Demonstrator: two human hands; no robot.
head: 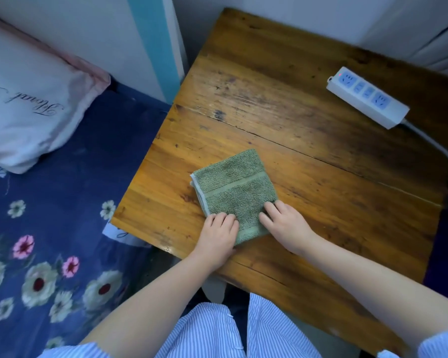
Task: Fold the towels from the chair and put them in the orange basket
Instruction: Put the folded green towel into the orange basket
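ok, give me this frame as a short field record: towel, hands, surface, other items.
towel: green towel, folded to a small square, flat on the table
left hand: left hand fingers resting on the towel's near-left corner
right hand: right hand fingers resting on its near-right edge
surface: wooden table
other: white power strip far right; pillow on floral bedding
basket: not in view

Lighting soft and fairly dim, cool cast; the wooden table (282, 104) is brightest at its left and centre and darkens toward its right edge, with a small specular glint on its near-left corner. Shadows are weak and diffuse, no hard edges under the hands. Wide-angle distortion bows the table edges and stretches the frame borders; fine detail looks slightly soft and smeared, especially toward the corners.
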